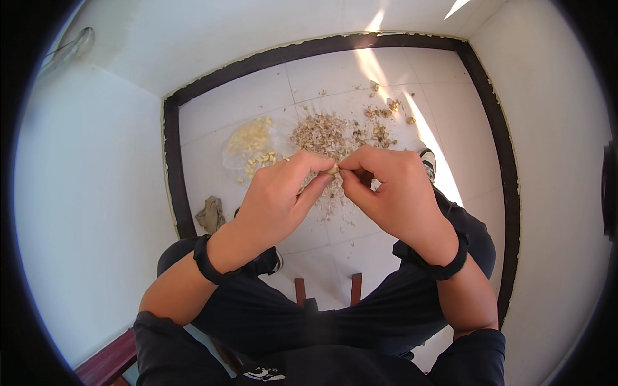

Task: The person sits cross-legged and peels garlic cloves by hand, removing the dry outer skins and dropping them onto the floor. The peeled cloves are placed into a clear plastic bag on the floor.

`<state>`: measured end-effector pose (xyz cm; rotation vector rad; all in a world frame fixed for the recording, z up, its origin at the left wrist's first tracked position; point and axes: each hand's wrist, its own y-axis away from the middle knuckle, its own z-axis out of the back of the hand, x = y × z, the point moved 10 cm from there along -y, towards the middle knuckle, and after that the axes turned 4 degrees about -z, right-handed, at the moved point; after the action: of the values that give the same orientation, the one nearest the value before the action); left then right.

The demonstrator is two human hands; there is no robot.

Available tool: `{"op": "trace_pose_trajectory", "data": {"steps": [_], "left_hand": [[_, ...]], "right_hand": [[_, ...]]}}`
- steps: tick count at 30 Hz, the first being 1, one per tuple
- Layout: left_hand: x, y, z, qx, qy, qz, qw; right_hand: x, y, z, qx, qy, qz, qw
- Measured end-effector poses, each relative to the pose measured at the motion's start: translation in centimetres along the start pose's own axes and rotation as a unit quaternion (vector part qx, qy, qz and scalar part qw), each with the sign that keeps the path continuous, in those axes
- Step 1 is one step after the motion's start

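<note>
Over the middle of the floor, my left hand (281,193) pinches a garlic clove (333,169) between thumb and index finger. My right hand (393,190) meets it from the other side, its fingertips closed on the clove's right end. Whether any skin is lifted from the clove is too small to tell. Below and beyond the hands spreads a heap of papery garlic skins (321,132). To its left, pale peeled cloves (253,137) lie on or in a clear plastic bag, with several loose cloves (260,160) nearer to me.
Unpeeled garlic pieces (384,113) lie scattered right of the heap. A crumpled greyish-brown cloth (211,215) sits at the left, near my foot. Dark baseboard (172,159) and white walls (91,193) enclose the tiled floor. Wooden stool legs (356,289) show between my knees.
</note>
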<state>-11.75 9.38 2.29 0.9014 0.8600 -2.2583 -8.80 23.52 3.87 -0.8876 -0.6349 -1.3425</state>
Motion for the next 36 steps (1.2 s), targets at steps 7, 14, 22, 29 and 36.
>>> {"op": "trace_pose_trajectory", "data": {"steps": [7,14,22,29,36], "left_hand": [[-0.1,0.1,-0.1,-0.006,0.005,0.0,1.0],[0.4,-0.2,-0.5,0.008,0.044,0.064,0.997],[2.5,0.5,-0.3,-0.051,0.214,0.153,0.964],[2.6,0.2,0.3,-0.053,0.244,0.164,0.954],[3.0,0.6,-0.5,-0.016,0.24,0.175,0.955]], "right_hand": [[-0.7,0.1,-0.5,-0.024,0.015,-0.035,0.999],[-2.5,0.1,-0.9,0.0,-0.133,-0.15,0.98],[-2.2,0.1,-0.6,0.026,-0.049,-0.151,0.987],[-1.8,0.3,-1.9,0.092,0.071,-0.097,0.988],[-1.1,-0.9,1.2,0.004,-0.017,-0.07,0.997]]}}
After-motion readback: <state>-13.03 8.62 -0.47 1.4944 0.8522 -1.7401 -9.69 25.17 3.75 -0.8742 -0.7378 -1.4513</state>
